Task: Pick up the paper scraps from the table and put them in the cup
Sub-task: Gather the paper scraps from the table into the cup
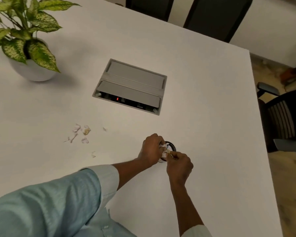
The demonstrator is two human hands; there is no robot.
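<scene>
A dark-rimmed cup (172,145) stands on the white table (203,108), mostly hidden by my hands. My left hand (151,150) is closed around crumpled white paper scraps (164,148) right over the cup's mouth. My right hand (179,165) pinches a small scrap at the cup's near edge, touching the wad. Several loose paper scraps (83,132) lie scattered on the table to the left, with one small scrap (93,154) nearer to me.
A potted plant (26,45) in a white pot stands at the far left. A grey cable box (130,86) is set into the table's middle. Dark chairs (217,16) stand beyond the far edge and at the right (285,117).
</scene>
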